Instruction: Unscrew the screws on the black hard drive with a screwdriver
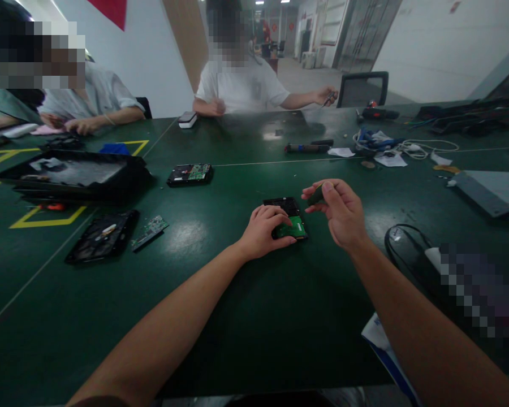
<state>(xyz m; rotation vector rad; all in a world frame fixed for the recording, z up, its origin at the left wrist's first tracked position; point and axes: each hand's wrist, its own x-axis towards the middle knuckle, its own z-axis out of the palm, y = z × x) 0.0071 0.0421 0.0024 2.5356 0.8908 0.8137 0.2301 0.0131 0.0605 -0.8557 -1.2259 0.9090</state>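
Observation:
A small hard drive [289,217] with a green circuit board facing up lies on the dark green table [220,316] in front of me. My left hand [265,230] rests on the drive's left side, fingers curled over its edge, holding it down. My right hand [341,213] hovers just right of and above the drive, closed around a short dark tool handle [316,195] gripped between thumb and fingers. The tool's tip is hidden from view.
Another hard drive [190,174] lies further back. A black tray [74,175], an opened drive [102,236] and a loose circuit board [150,232] sit at the left. Two people sit across the table. Cables [390,146], a screwdriver [307,148] and a grey metal piece [490,191] lie right.

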